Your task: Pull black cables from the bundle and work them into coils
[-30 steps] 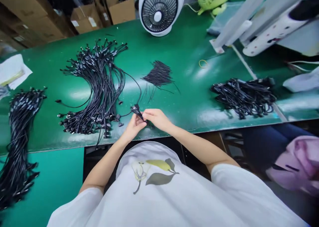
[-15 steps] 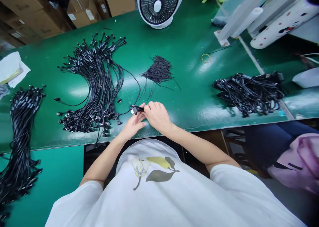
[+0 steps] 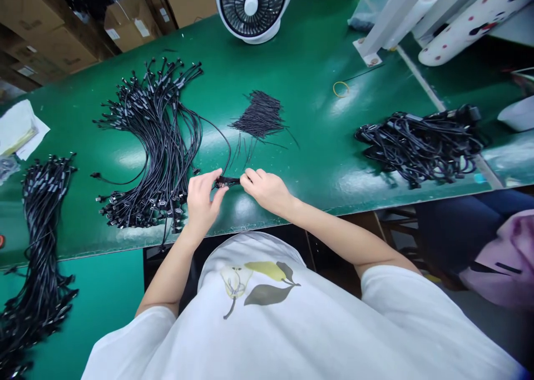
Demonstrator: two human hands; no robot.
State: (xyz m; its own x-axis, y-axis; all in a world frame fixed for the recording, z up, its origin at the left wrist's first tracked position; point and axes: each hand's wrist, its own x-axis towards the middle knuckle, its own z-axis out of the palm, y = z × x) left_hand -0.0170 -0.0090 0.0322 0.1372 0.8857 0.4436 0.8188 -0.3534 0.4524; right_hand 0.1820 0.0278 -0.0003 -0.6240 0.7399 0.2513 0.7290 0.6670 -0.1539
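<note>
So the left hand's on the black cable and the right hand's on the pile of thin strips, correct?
Not quite: the head view shows the right hand pinching the black cable too, while the thin strips lie beyond both hands, untouched. The left hand is on the cable, as you said.

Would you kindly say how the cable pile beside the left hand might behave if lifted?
The cable pile would probably sag floppily, since its strands curve loosely. Parts might trail or snag, as some cables stray from the bunch.
</note>
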